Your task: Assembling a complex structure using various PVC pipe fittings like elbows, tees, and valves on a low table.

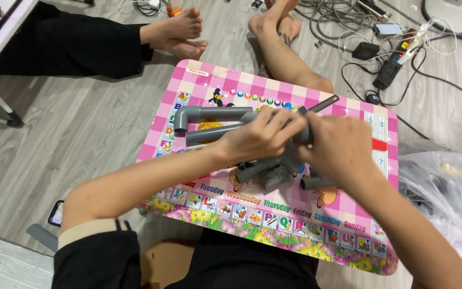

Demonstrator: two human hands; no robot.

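Observation:
Both my hands meet over a pink checkered children's table (209,80). My left hand (258,136) grips a grey plastic pipe assembly (209,113), whose elbow piece and two parallel tubes stick out to the left. My right hand (340,145) closes on the right end of the same assembly, where a thin dark rod (324,103) juts up and right. More loose grey pipe pieces and fittings (271,174) lie on the table under my hands, partly hidden.
Two other people's bare feet and legs (180,35) rest on the wooden floor beyond the table. Tangled cables and a power strip (389,72) lie at the upper right. A clear plastic bag (445,192) sits to the right. A phone (56,213) lies left on the floor.

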